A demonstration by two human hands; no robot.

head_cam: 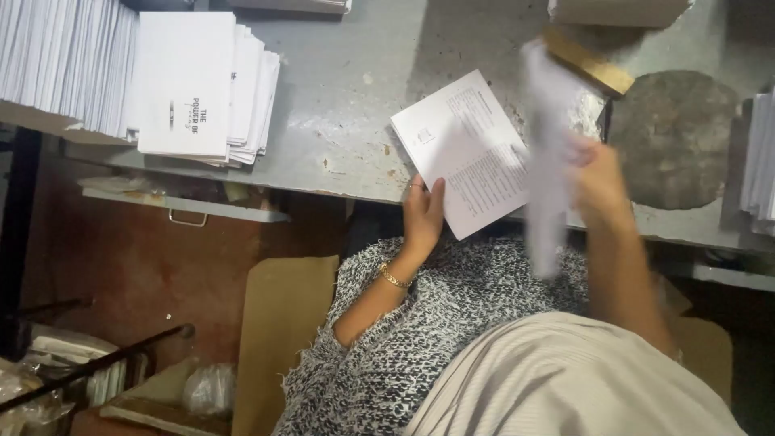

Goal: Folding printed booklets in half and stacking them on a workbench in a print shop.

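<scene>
A printed white sheet (468,149) lies on the grey metal table (347,89) near its front edge. My left hand (423,214) rests on the sheet's near corner, fingers flat, with a gold bracelet on the wrist. My right hand (596,184) holds a blurred white sheet of paper (545,153) that stands up on edge over the printed sheet. A narrow wooden ruler-like block (588,63) lies just beyond the blurred sheet.
A stack of white booklets (194,85) sits at the table's left, with rows of upright white sheets (64,60) beside it. More paper stacks (759,161) stand at the right edge. A round grey stone (674,137) lies by my right hand. A drawer handle (187,218) is below the table.
</scene>
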